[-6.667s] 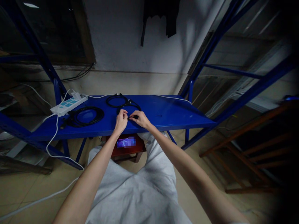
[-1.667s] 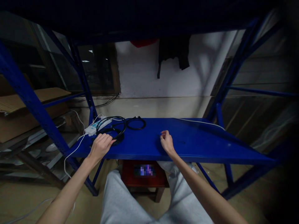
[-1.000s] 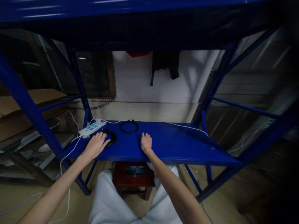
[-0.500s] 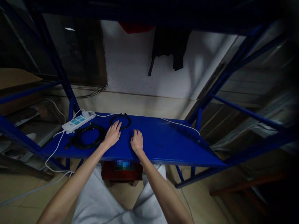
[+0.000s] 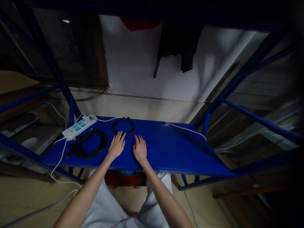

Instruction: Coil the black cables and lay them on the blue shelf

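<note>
My left hand [image 5: 116, 146] lies with its fingers stretched out on the blue shelf [image 5: 171, 145], holding nothing. Its fingertips reach the near edge of a small coiled black cable [image 5: 133, 126]. To the left of that hand rests a larger coil of black cable [image 5: 103, 144]. My right hand [image 5: 140, 148] is on the shelf a short way to the right, fingers extended and somewhat apart, with nothing in it. A white power strip [image 5: 68, 133] with blue sockets sits at the shelf's left end, with a plug in its far end.
A white cord [image 5: 185, 127] runs along the shelf's back edge. Blue metal posts [image 5: 71, 98] frame both ends. Black cloth [image 5: 178, 44] hangs against the wall behind. Below the shelf's front edge stands a dark red stool [image 5: 125, 180] between the knees.
My left hand has drawn back toward me, from over the small cable coil to its near edge. My right hand has lowered slightly, its fingers straighter now. The view has shifted a little.
</note>
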### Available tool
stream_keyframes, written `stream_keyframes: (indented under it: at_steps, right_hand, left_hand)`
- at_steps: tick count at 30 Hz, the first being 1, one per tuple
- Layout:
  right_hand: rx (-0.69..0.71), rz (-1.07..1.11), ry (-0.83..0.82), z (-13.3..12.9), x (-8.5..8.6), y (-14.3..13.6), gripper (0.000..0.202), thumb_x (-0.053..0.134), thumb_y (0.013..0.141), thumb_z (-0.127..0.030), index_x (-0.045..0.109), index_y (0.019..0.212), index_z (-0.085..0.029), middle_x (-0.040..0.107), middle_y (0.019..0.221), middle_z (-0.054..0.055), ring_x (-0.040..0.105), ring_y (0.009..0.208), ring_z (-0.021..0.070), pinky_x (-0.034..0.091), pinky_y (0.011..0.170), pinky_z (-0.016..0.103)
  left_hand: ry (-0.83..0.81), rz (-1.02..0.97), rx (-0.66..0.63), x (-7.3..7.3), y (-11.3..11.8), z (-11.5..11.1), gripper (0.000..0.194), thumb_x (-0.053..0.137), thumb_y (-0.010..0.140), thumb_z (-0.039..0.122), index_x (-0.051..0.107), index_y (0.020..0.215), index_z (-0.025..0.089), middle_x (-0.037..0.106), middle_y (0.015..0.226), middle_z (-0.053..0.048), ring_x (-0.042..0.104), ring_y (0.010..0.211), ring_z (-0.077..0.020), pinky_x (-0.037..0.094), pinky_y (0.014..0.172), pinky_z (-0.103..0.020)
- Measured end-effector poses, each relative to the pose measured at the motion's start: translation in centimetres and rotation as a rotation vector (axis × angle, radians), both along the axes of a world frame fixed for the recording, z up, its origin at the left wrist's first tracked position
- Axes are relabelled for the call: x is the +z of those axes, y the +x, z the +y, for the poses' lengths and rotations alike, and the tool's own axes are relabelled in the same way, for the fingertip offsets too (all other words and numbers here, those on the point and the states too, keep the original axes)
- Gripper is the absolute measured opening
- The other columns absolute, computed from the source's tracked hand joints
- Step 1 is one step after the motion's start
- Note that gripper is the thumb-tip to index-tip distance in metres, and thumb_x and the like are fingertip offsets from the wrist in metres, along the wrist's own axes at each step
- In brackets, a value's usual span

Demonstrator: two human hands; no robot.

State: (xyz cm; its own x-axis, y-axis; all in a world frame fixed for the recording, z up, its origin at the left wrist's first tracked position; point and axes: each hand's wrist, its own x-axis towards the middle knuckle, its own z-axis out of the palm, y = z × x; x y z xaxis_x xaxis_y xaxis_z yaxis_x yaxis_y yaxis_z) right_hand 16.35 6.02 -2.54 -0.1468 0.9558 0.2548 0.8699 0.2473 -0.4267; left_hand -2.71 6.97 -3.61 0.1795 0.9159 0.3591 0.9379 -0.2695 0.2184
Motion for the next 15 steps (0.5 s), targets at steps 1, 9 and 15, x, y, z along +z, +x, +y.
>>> stream_keyframes:
  at_steps: [1,9,15]
  right_hand:
    - [0.005,-0.003,-0.005,-0.03,0.07,-0.01,0.063,0.041,0.094,-0.015,0.039,0.157,-0.018,0.039,0.162,0.013,0.028,0.154,0.0277,0.020,0.126,0.049]
    - [0.008,-0.013,-0.008,0.20,-0.28,0.02,0.061,0.042,0.095,-0.015,0.043,0.156,-0.020,0.037,0.164,0.012,0.026,0.156,0.0283,0.020,0.126,0.050]
    - [0.009,-0.011,0.001,0.30,-0.45,0.09,0.060,0.042,0.095,-0.015,0.046,0.154,-0.021,0.039,0.163,0.012,0.028,0.155,0.0276,0.021,0.126,0.050]
  left_hand:
    - [-0.004,-0.001,-0.001,0.04,0.01,-0.03,0.056,0.030,0.106,0.033,0.036,0.159,0.020,0.030,0.168,-0.013,0.025,0.157,-0.0291,0.031,0.124,-0.053]
    - [-0.020,-0.001,-0.006,0.28,0.09,-0.06,0.057,0.028,0.106,0.033,0.031,0.161,0.021,0.030,0.168,-0.012,0.024,0.157,-0.0279,0.029,0.125,-0.052]
    - [0.005,-0.025,-0.014,-0.04,-0.02,0.04,0.056,0.029,0.106,0.034,0.031,0.161,0.023,0.033,0.167,-0.012,0.026,0.157,-0.0273,0.031,0.124,-0.053]
